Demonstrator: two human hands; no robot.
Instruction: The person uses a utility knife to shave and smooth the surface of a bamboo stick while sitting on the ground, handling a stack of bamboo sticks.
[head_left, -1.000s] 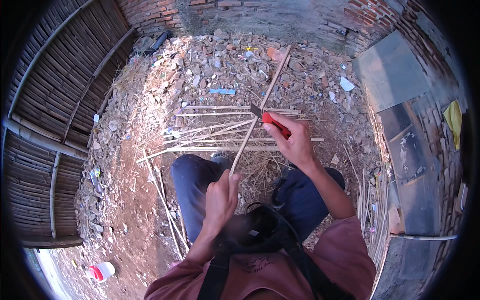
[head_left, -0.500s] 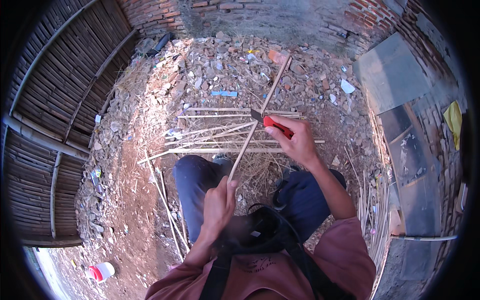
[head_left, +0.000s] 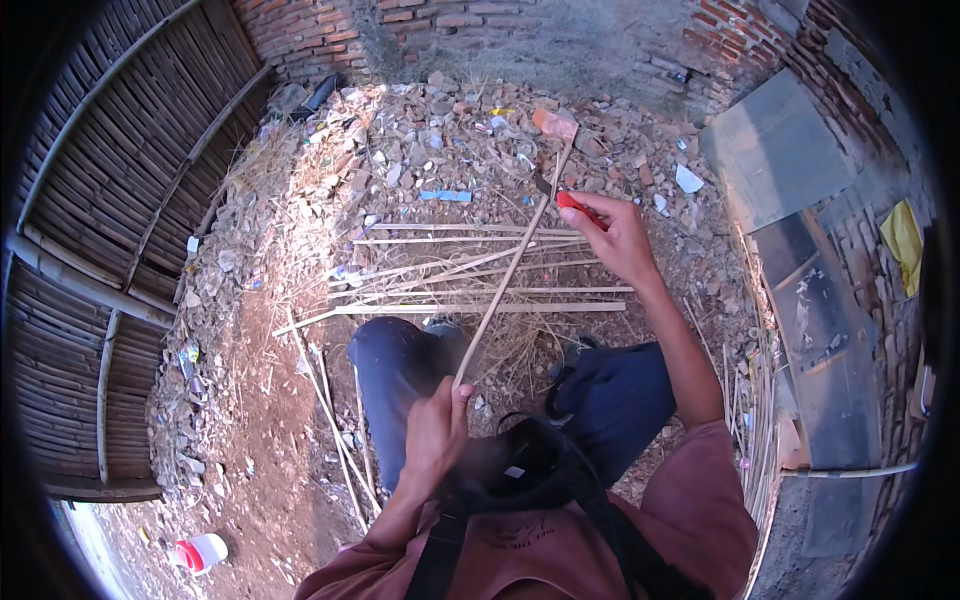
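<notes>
My left hand [head_left: 434, 428] is closed round the near end of a long, thin bamboo strip [head_left: 508, 272], which slants away from me toward the upper right. In my right hand [head_left: 624, 242] is a utility knife with a red handle [head_left: 582, 208]. Its dark blade lies at the strip, close to the far end, and a thin sliver seems to stand off there. Several more pale bamboo strips [head_left: 480, 308] lie crosswise on the ground just beyond my knees.
Rubble and litter [head_left: 430, 150] spread before a brick wall [head_left: 500, 40]. A bamboo-slat panel [head_left: 130, 140] stands left, boards [head_left: 790, 150] lean at right. Long strips [head_left: 335, 440] lie by my left knee, others at the right. A white container with red lid [head_left: 203, 551] lies lower left.
My right hand and the knife have moved along the strip, away from me, from its middle toward its far end. My left hand still grips the near end, slightly closer to me.
</notes>
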